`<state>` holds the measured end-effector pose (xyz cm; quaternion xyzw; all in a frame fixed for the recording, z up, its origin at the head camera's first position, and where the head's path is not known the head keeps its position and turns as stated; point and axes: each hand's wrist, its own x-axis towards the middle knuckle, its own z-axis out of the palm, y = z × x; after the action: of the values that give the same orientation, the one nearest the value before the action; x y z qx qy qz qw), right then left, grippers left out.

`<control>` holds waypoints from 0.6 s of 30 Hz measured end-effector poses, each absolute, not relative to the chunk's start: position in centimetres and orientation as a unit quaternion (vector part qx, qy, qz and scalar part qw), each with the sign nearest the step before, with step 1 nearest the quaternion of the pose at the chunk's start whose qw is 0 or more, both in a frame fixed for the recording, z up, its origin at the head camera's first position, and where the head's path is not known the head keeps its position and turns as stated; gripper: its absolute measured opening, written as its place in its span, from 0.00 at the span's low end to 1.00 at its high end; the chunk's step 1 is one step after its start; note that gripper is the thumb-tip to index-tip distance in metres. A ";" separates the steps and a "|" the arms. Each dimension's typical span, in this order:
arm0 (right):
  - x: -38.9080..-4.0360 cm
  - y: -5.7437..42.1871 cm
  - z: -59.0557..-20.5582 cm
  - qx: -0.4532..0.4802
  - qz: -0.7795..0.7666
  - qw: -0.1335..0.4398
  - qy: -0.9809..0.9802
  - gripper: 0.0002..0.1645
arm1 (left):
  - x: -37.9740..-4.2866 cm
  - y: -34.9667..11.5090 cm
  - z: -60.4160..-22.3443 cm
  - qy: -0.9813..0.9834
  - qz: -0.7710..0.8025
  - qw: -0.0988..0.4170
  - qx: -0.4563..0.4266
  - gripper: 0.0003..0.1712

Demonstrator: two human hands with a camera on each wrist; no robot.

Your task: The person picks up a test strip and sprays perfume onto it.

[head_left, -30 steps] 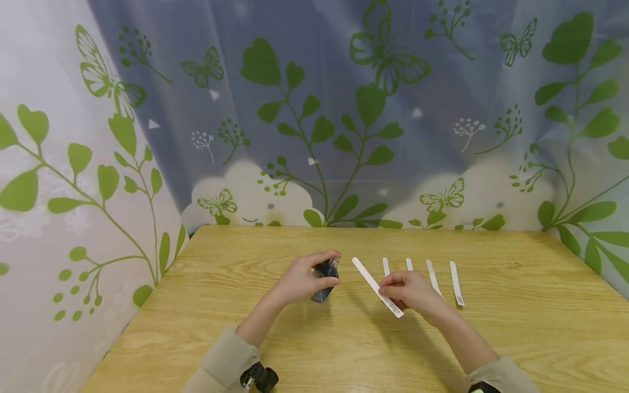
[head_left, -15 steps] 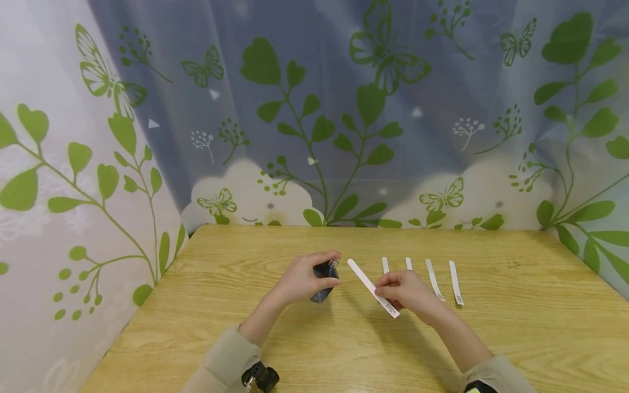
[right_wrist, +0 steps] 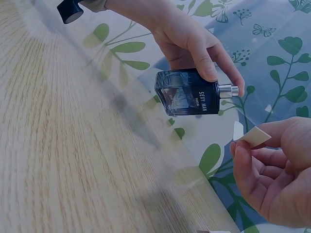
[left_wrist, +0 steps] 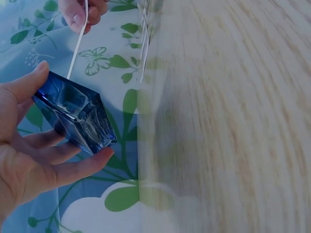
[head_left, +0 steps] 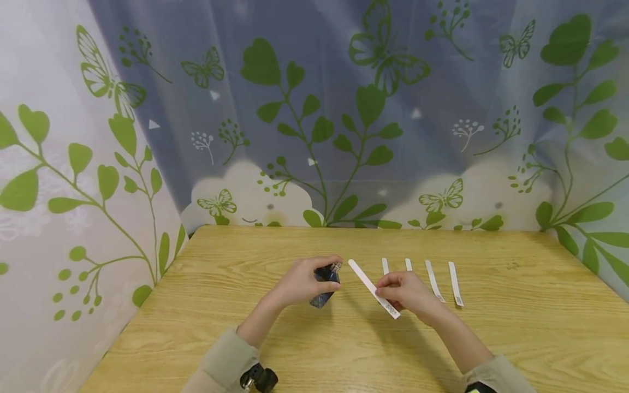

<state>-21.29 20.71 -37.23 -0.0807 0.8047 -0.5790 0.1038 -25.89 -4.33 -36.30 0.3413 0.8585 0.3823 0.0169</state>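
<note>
Perfume bottle (right_wrist: 188, 94), gripped above the table (head_left: 236, 344) by the left hand (head_left: 301, 281), one finger (right_wrist: 233, 71) at the sprayer (right_wrist: 228, 91), is likely weighty, slick and breakable, best held by its sides; the right hand (head_left: 407, 295) pinches a light, bendy-looking paper test strip (head_left: 364, 279).

Two forearms reach in from the bottom edge, slanting toward each other. The left hand (head_left: 295, 281) grips, thumb on the near side, index finger stretched forward. The right hand (head_left: 407, 295) pinches between thumb and fingers. Both hands are raised, a gap between them.
</note>
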 end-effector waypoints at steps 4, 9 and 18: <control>-21.3 20.7 -37.3 -0.080 -0.576 0.103 0.807 0.13 | -25.8 -4.3 -36.3 0.859 0.379 0.024 0.344 0.31; -21.4 20.7 -37.4 -0.077 -0.574 0.102 0.809 0.12 | -25.9 -4.3 -36.3 0.856 0.382 0.020 0.349 0.30; -21.3 20.8 -37.4 -0.082 -0.577 0.096 0.807 0.13 | -25.7 -4.3 -36.1 0.854 0.386 0.025 0.347 0.30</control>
<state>-21.30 20.82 -37.37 -0.0815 0.8067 -0.5773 0.0962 -25.74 -4.32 -36.08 0.3473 0.8543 0.3859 0.0246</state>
